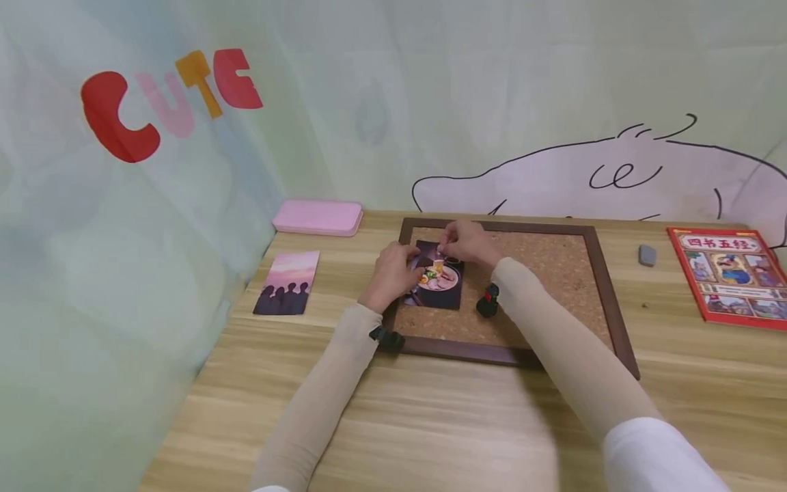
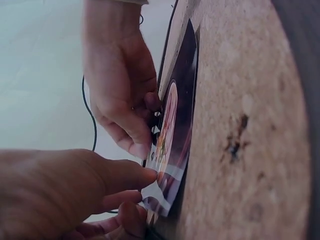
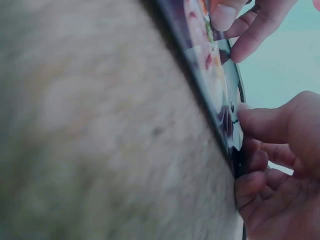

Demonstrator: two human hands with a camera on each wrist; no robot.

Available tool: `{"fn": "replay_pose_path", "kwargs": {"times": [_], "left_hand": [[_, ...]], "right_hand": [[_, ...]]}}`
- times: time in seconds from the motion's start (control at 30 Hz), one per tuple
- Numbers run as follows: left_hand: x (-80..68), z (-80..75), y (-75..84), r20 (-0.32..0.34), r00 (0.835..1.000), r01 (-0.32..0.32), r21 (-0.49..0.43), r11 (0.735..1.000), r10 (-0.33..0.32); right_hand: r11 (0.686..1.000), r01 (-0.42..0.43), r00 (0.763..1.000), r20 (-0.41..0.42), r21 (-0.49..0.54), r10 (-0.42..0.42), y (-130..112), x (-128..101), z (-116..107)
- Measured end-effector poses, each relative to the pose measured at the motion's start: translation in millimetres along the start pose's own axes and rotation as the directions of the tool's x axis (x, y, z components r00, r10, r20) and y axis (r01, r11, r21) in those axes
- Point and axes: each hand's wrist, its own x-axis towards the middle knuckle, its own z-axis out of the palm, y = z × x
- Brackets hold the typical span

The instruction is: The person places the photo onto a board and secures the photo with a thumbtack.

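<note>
Left hand (image 1: 391, 275): thumb and fingers a bit apart, touching the left edge of the noodle picture (image 1: 439, 279)
Right hand (image 1: 468, 242): fingers close together at the picture's far end; I can't tell if they pinch something tiny
Noodle picture: on the cork board (image 1: 547, 294), just right of the left fingers, on the near side of the right fingers
Long way: from the right fingers back toward the person
Nearer hand: a tie, both are at it
</note>
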Motion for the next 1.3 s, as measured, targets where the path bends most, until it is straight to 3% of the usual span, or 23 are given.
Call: {"fn": "replay_pose_path", "kwargs": {"times": [0.27, 0.57, 0.8, 1.07, 1.3], "left_hand": [[-10.1, -10.7, -14.6, -0.047, 0.995, -0.088, -0.087, 0.992, 0.084], [-25.0, -27.8, -40.3, -0.049, 0.997, -0.065, -0.163, 0.984, 0.058], [-31.7, -39.8, -60.2, -0.083, 0.993, -0.088, -0.12, 0.989, 0.078], [-43.5, -57.9, -88.9, -0.088, 0.996, 0.009, -0.122, 0.992, -0.02], [-49.5, -69.3, -104.3, -0.113, 0.992, 0.05, -0.129, 0.99, -0.065]], "right_hand": [[0.995, 0.081, 0.992, -0.102, 0.052, -0.076, 10.2, -18.7, -6.1], [0.993, 0.062, 0.989, -0.141, 0.103, -0.047, 18.4, -43.9, -17.4], [0.995, 0.03, 0.99, -0.141, 0.097, -0.016, 29.7, -63.0, -30.2], [0.997, 0.031, 0.993, -0.118, 0.071, -0.023, 39.2, -78.6, -40.3], [0.999, 0.013, 0.993, -0.119, 0.045, -0.008, 47.8, -92.1, -52.5]]}}
